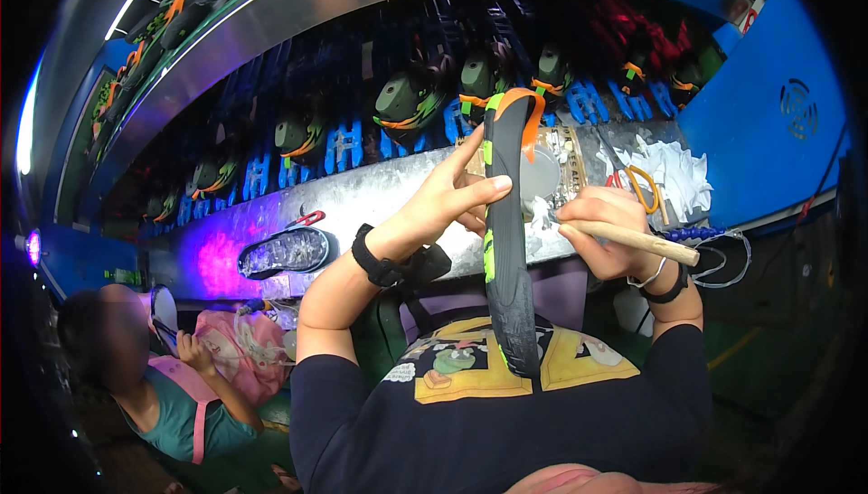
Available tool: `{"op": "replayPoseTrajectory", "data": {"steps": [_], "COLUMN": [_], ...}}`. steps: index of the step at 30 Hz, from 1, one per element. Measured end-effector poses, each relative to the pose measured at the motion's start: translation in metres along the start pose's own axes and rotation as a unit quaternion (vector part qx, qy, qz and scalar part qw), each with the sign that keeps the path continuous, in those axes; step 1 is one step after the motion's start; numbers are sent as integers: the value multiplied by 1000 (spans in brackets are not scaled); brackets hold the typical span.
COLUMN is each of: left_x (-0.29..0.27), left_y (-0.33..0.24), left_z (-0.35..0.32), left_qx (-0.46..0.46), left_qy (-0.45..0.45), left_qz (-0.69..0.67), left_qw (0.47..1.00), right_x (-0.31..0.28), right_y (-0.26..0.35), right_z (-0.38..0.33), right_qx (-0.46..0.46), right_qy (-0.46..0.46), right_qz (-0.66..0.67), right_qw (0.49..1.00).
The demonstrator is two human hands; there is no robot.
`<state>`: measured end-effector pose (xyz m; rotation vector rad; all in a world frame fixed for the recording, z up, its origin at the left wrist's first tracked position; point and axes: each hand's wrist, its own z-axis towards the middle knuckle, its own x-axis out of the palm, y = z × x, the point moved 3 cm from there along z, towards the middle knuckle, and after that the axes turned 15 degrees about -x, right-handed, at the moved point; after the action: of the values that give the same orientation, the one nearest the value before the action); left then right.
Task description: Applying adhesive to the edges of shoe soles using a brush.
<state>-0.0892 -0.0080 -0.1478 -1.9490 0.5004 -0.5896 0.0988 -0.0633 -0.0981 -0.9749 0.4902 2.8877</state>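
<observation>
Black shoe [511, 250] with green edges and an orange strap [532, 132] is up in the air in front of the body, pinched by the thumb and fingers of the left hand [452, 194]. To its right, the right hand [604, 230] is curled around a wooden stick [628, 239]. Just past the right hand's fingers, partly behind the shoe, is a round dish [541, 174]; I can't tell what is in it. Past the right hand are orange-handled scissors [644, 185] and crumpled white paper [674, 179]. Left of the left hand, a dark oval tray [287, 253] on the bench [353, 196] has something crinkly inside. Beyond both hands, more shoes [405, 103] sit on blue stands [344, 148].
</observation>
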Motion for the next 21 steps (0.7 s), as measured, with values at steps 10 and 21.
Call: {"op": "replayPoseTrajectory", "data": {"steps": [10,21], "left_x": [-2,2], "left_y": [-15,-17], "left_z": [1,4], "left_qx": [13,37], "left_qy": [-13,33], "left_qz": [19,18], "left_qw": [1000,999], "right_x": [-2,-20], "right_y": [14,-29], "right_z": [-7,-28], "right_qx": [-10,133], "right_qy": [42,-187], "right_qz": [107,92], "right_qw": [993,969]}}
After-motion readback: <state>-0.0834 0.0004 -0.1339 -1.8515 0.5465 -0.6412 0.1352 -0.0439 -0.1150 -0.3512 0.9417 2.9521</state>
